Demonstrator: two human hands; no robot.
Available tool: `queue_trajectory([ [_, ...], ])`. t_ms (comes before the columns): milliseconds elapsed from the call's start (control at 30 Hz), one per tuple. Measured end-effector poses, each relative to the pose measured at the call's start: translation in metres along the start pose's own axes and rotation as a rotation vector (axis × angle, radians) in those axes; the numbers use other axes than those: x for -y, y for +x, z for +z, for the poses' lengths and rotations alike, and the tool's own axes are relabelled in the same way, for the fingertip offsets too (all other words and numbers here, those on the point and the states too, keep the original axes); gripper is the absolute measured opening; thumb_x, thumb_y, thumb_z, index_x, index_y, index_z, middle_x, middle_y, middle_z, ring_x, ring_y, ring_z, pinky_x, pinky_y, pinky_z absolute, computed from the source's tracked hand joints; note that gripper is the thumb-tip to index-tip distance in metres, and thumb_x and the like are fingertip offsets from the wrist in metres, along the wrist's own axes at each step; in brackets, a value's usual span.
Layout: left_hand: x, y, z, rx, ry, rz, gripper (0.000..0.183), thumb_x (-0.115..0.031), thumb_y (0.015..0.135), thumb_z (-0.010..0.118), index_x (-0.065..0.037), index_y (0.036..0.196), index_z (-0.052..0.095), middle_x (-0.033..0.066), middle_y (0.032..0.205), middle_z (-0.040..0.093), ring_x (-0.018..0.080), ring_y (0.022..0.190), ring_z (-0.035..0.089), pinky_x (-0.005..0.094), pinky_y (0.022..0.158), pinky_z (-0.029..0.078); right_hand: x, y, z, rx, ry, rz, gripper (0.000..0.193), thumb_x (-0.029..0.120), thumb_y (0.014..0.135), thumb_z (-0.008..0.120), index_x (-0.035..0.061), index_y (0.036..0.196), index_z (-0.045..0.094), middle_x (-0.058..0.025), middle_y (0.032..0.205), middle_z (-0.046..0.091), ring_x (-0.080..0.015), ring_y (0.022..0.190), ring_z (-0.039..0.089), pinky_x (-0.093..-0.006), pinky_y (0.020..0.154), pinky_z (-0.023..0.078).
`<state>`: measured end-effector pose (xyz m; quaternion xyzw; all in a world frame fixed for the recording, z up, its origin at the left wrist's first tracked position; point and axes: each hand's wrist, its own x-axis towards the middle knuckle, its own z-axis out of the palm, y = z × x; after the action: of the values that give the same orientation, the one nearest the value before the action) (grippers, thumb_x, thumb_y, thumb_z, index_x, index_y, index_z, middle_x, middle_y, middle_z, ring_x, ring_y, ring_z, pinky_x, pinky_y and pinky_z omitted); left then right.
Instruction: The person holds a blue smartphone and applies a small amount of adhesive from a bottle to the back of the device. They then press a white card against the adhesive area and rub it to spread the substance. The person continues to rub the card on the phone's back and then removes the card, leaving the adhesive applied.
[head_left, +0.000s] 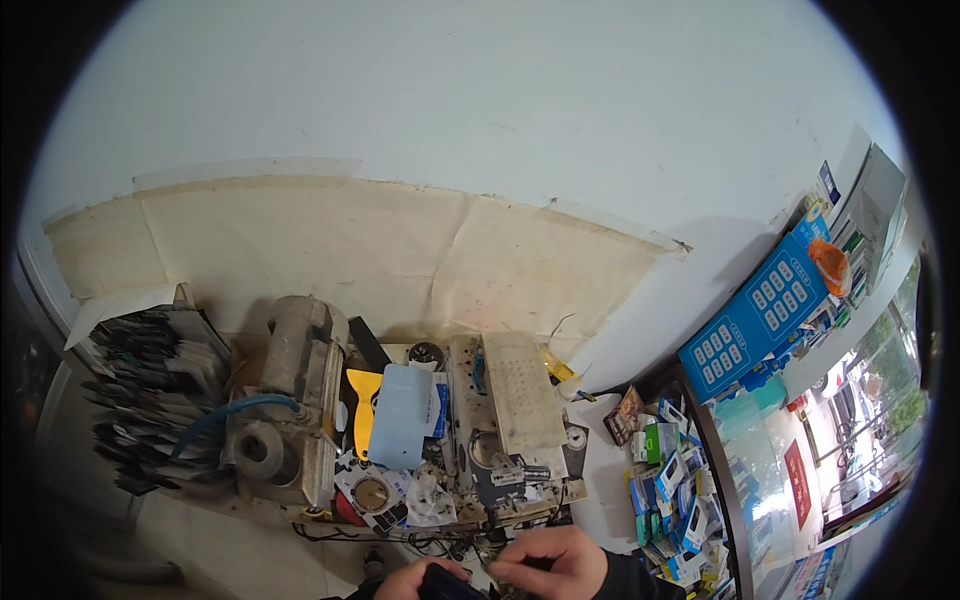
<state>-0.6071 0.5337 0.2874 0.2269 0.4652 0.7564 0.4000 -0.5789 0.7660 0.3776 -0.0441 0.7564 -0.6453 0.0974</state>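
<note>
At the lower edge, my left hand (408, 581) is closed around a dark, flat object (449, 585) that looks like a phone; its lower part is cut off by the picture's edge. Just right of it, my right hand (556, 566) has its thumb and fingers pinched together, close to the object's edge. Anything between those fingertips is too small or hidden to make out. Beyond both hands is a cluttered workbench with a clear plastic bag (430, 502) and a razor blade (508, 477) near its front.
A dusty motor-driven machine (290, 400) with a blue hose stands at the bench's left. Further left are many stacked dark sheets (160, 390). Mid-bench lie a yellow scraper (363, 405) and a blue-grey sheet (402, 415). Small boxes (680, 495) fill a case at right.
</note>
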Motion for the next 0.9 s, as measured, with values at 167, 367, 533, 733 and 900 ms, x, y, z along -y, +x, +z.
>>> queue_trajectory([
  [167, 0.003, -0.007, -0.010, -0.156, 0.116, 0.026, 0.047, -0.019, 0.085, 0.081, -0.009, 0.122, 0.053, 0.0102, 0.105, 0.059, 0.0208, 0.093, 0.062, 0.0393, 0.078, 0.052, -0.032, 0.027, -0.005, -0.432, -0.966, -0.296, 0.028, 0.001, 0.080, 0.072, 0.0019, 0.108, 0.070, -0.0094, 0.078, 0.064, -0.0291, 0.073, 0.064, -0.0330, 0.063, 0.048],
  [367, 0.010, -0.013, -0.021, -0.160, -0.011, -0.029, 0.044, -0.018, 0.087, 0.079, -0.008, 0.118, 0.050, 0.0122, 0.102, 0.058, 0.0260, 0.094, 0.063, 0.0445, 0.079, 0.053, -0.063, 0.044, -0.020, -0.588, -1.286, -0.519, 0.029, 0.004, 0.072, 0.071, 0.0100, 0.100, 0.072, -0.0010, 0.089, 0.071, -0.0222, 0.082, 0.066, -0.0338, 0.074, 0.046],
  [533, 0.006, -0.022, -0.022, -0.140, -0.333, 0.018, 0.045, -0.022, 0.082, 0.084, -0.010, 0.113, 0.053, 0.0098, 0.094, 0.058, 0.0233, 0.090, 0.065, 0.0439, 0.077, 0.051, -0.047, 0.044, -0.007, -0.630, -1.423, -0.534, 0.018, 0.009, 0.083, 0.067, 0.0064, 0.100, 0.072, -0.0082, 0.095, 0.069, -0.0263, 0.084, 0.063, -0.0413, 0.074, 0.050],
  [733, 0.017, -0.029, -0.052, -0.205, -0.086, 0.028, 0.053, -0.031, 0.076, 0.089, -0.013, 0.114, 0.056, 0.0066, 0.102, 0.057, 0.0204, 0.098, 0.058, 0.0424, 0.086, 0.046, -0.001, 0.063, 0.020, -0.441, -1.338, -0.694, 0.034, 0.009, 0.074, 0.068, 0.0079, 0.107, 0.073, -0.0082, 0.100, 0.071, -0.0284, 0.078, 0.066, -0.0367, 0.067, 0.053],
  [900, 0.021, -0.035, -0.030, -0.386, 0.137, 0.034, 0.060, -0.048, 0.083, 0.074, -0.012, 0.127, 0.055, 0.0098, 0.112, 0.058, 0.0265, 0.101, 0.058, 0.0447, 0.089, 0.047, -0.019, 0.165, 0.037, -0.016, -1.546, -0.408, 0.045, 0.015, 0.089, 0.054, 0.0045, 0.134, 0.053, -0.0093, 0.089, 0.067, -0.0249, 0.084, 0.066, -0.0363, 0.069, 0.054],
])
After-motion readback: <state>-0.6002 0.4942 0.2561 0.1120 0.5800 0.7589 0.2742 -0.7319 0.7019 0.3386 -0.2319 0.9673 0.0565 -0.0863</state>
